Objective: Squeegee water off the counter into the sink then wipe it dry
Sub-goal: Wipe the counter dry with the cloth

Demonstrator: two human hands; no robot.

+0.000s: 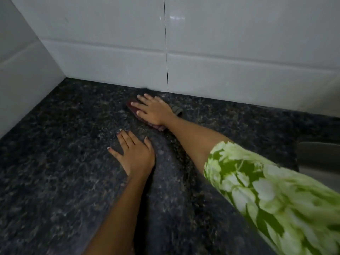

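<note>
Head view: right hand flat, pressing cloth near far wall; left hand open, empty on table. Keep even pressure w/ overlapping strokes.

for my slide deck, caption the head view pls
Right hand presses a dark red cloth on the counter; left hand rests flat.

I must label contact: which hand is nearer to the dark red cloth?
Right. The right hand presses flat on the cloth; the left hand rests on bare counter, nearer the person.
</note>
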